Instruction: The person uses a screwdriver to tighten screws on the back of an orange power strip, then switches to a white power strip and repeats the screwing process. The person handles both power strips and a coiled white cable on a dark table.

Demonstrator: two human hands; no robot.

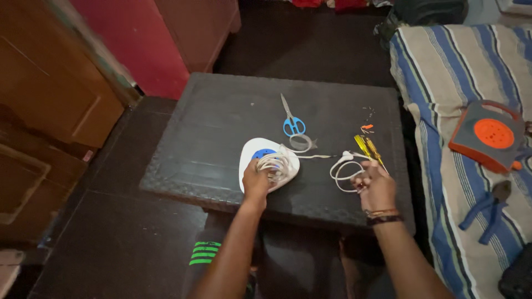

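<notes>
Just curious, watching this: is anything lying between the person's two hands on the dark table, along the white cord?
Nothing visible does. The left hand rests on the white extension board; the right hand holds the white cord. Scissors and screwdrivers lie beyond, off that line.

Dim light; dark floor (127,243); low black table (221,111) centre; wooden cabinet (50,83) left; red wall (133,39); blue-striped bed (454,72) right.

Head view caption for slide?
Left hand presses white cord reel; right hand holds its white cord.
</notes>
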